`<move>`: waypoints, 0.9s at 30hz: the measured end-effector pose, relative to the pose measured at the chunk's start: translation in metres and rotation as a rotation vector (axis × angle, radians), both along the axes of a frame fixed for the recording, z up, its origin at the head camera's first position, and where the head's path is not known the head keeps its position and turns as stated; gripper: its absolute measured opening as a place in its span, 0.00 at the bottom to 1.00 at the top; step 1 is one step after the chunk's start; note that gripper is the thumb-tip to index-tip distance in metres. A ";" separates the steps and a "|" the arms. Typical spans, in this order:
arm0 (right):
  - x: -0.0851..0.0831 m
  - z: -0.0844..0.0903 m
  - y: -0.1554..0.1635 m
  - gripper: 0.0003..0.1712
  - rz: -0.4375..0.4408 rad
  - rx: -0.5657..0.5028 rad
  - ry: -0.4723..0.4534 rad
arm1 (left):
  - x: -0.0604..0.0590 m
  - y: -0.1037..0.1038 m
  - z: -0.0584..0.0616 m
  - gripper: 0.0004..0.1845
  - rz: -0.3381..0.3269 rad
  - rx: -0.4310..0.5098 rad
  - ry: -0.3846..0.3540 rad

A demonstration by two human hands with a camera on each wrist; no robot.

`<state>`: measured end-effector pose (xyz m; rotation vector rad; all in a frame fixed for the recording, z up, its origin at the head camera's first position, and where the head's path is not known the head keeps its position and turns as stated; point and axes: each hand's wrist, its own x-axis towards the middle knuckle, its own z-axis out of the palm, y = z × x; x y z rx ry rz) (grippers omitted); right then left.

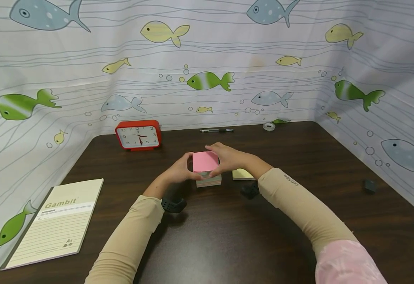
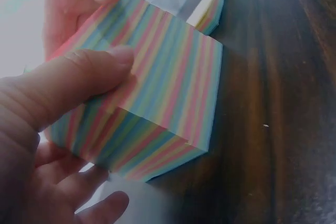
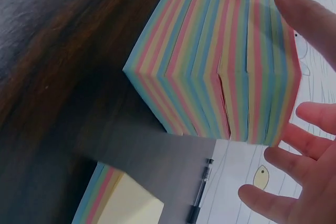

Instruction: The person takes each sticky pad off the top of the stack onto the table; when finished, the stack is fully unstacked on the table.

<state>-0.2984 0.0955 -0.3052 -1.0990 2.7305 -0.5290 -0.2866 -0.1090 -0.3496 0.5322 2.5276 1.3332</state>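
A tall stack of sticky note pads point(image 1: 205, 161) stands on the dark table, pink on top and striped pink, yellow, green and blue along its sides. My left hand point(image 1: 178, 170) grips its left side, the thumb point(image 2: 105, 69) lying across the striped front face. From the right, my right hand point(image 1: 231, 157) holds the upper part, thumb in front and fingers round the far side. Slight steps between pads show in the right wrist view along the stack point(image 3: 210, 66). Just right of it sits a lower pad of sticky notes point(image 1: 241, 174) with a pale yellow top, partly behind my right forearm.
At the back left stands a red clock point(image 1: 138, 136). A black pen point(image 1: 216, 130) and a roll of tape point(image 1: 268, 126) lie along the back edge. A notebook point(image 1: 55, 221) is at the left, a small dark block point(image 1: 369, 186) at the right. A fish-print curtain point(image 1: 207, 51) surrounds the table.
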 end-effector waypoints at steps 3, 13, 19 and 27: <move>-0.003 -0.002 -0.004 0.56 -0.007 0.013 -0.010 | -0.001 0.000 -0.002 0.46 -0.007 -0.001 0.007; -0.005 -0.007 -0.009 0.55 -0.017 0.025 -0.053 | -0.002 -0.001 -0.006 0.47 -0.019 0.015 0.019; -0.004 -0.006 -0.007 0.55 -0.017 0.032 -0.029 | -0.001 0.000 -0.006 0.47 -0.014 0.018 0.010; -0.006 -0.006 0.002 0.56 -0.030 0.021 0.023 | 0.000 0.000 -0.004 0.47 -0.040 0.063 -0.009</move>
